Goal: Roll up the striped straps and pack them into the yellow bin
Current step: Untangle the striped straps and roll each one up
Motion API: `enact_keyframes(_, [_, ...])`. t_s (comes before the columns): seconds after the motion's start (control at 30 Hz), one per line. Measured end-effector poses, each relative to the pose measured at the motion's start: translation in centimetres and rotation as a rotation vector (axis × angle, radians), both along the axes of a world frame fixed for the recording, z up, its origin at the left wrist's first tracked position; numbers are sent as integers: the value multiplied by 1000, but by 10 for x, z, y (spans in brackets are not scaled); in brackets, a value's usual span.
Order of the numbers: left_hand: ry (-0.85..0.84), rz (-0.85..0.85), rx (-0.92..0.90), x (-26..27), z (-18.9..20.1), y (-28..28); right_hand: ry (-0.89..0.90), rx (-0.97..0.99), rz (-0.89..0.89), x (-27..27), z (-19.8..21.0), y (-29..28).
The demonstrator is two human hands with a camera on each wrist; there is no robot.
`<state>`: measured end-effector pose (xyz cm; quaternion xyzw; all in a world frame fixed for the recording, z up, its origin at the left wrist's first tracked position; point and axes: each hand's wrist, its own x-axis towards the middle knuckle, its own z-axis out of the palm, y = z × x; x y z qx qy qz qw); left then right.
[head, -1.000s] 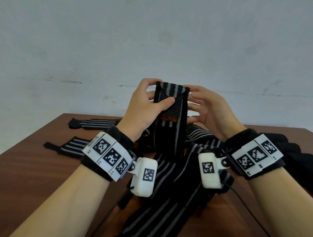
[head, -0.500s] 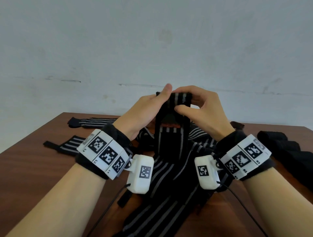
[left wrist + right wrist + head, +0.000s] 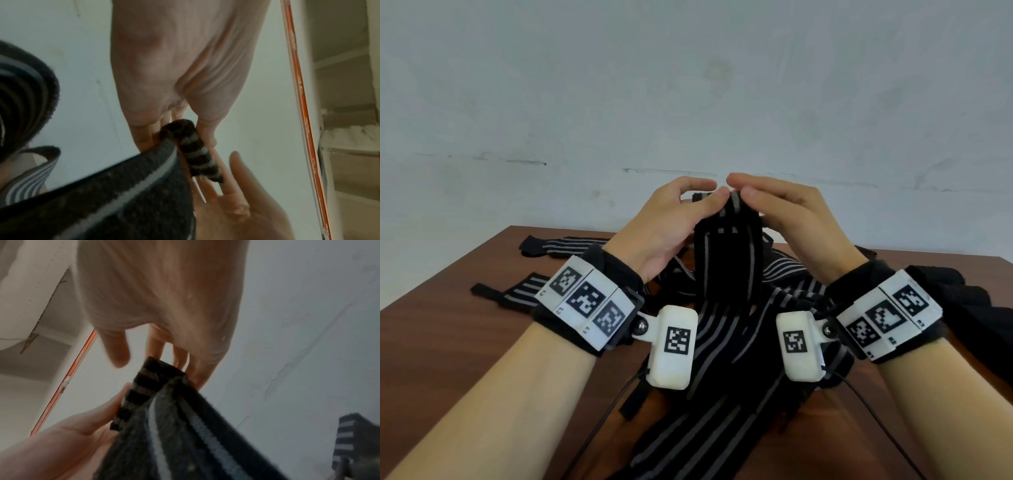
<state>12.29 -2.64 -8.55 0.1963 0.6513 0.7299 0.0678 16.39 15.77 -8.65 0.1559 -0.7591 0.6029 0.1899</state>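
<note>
- The striped strap [image 3: 727,253] hangs upright in the air above the worktop [image 3: 448,342]; its top end is turned over into a small first coil, its tail falling to the heap below.
- The left hand [image 3: 664,226] pinches that coil, thumb in front and fingers behind; the right hand [image 3: 791,219] pinches it from the other side.
- Judged step: the roll has only just begun. The next move calls for turning the coil down the strap evenly, edges aligned, with tension kept.
- Count: one strap in hand; a tangled heap of straps [image 3: 722,394] beneath, number not countable; two loose straps [image 3: 561,244] lie flat at far left.
- No yellow bin shows in any view.
</note>
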Motion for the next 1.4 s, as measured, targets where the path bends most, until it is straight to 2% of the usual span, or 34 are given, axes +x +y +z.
enact_keyframes(0.1, [38, 12, -19, 1, 1, 1, -100, -52, -41, 0, 2, 2])
enact_keyframes(0.17, [63, 31, -31, 1, 0, 1, -201, -19, 38, 2, 2, 5])
enact_keyframes(0.23, [82, 44, -31, 1, -1, -1, -210, 1, 81, 4, 2, 7])
enact_keyframes(0.4, [59, 91, 15, 0, 1, -3, -66, -74, 26, 1, 5, 6])
enact_keyframes(0.57, [43, -20, -193, 3, 0, -3, 62, -70, -57, -2, 2, 3])
enact_keyframes(0.7, [1, -48, -263, 8, 5, -2, 135, -5, -38, -3, -5, 4])
enact_keyframes(0.77, [-26, -89, -243, 8, 5, -2, 189, 28, -33, -3, -6, 3])
enact_keyframes(0.87, [-65, -144, -114, 8, 5, 1, 233, 47, -13, -4, -5, 0])
enact_keyframes(1.03, [-86, -164, -5, 7, 3, 6, 171, 26, -8, -5, -5, 4])
enact_keyframes(1.13, [-77, -98, 21, 3, 1, 6, 128, 24, -1, -5, -7, 3])
enact_keyframes(1.27, [-83, 20, 91, 3, 2, 6, -19, -87, 18, 1, -2, -6])
enact_keyframes(1.33, [-60, 30, 105, 7, 4, 8, -90, -113, -13, 1, -2, -8])
enact_keyframes(1.4, [-33, 31, 109, 11, 6, 8, -192, -100, 30, 1, -3, -9])
